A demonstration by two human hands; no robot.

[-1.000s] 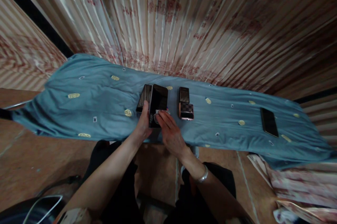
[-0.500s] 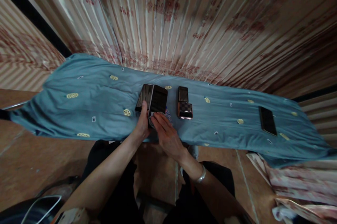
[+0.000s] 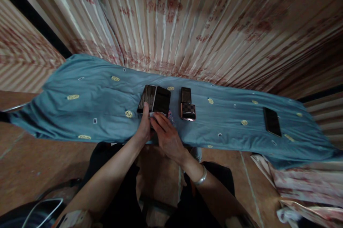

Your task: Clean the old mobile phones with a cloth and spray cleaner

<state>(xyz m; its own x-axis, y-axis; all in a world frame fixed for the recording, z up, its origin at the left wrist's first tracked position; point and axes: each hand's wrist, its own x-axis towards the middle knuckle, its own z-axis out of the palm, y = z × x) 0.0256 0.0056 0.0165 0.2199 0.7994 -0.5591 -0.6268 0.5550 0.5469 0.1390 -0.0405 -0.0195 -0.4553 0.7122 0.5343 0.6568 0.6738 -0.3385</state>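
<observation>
Two dark glossy panels lie side by side in front of me: a left panel (image 3: 147, 95) that mirrors the curtain and a darker right panel (image 3: 162, 98), with a silvery edge between them. I cannot tell whether they are one folding device or two. My left hand (image 3: 144, 126) grips the near end of the left panel, its thumb on the glass. My right hand (image 3: 167, 133) presses its closed fingers on a pale thin cloth (image 3: 156, 114) at the near edge of the panels. A small blue-and-red patterned piece (image 3: 170, 116) shows beside my right fingers.
On the teal cloth-covered surface (image 3: 107, 106), a small black case (image 3: 185, 95) touches a checkered box-like item (image 3: 188, 111). A black phone (image 3: 272, 121) lies far right. A patterned curtain (image 3: 171, 35) hangs behind. Below are my legs and a tiled floor (image 3: 249, 185).
My right hand has shifted slightly up and left along the near edge of the panels, and more pale cloth shows at its fingertips. My left hand keeps its grip.
</observation>
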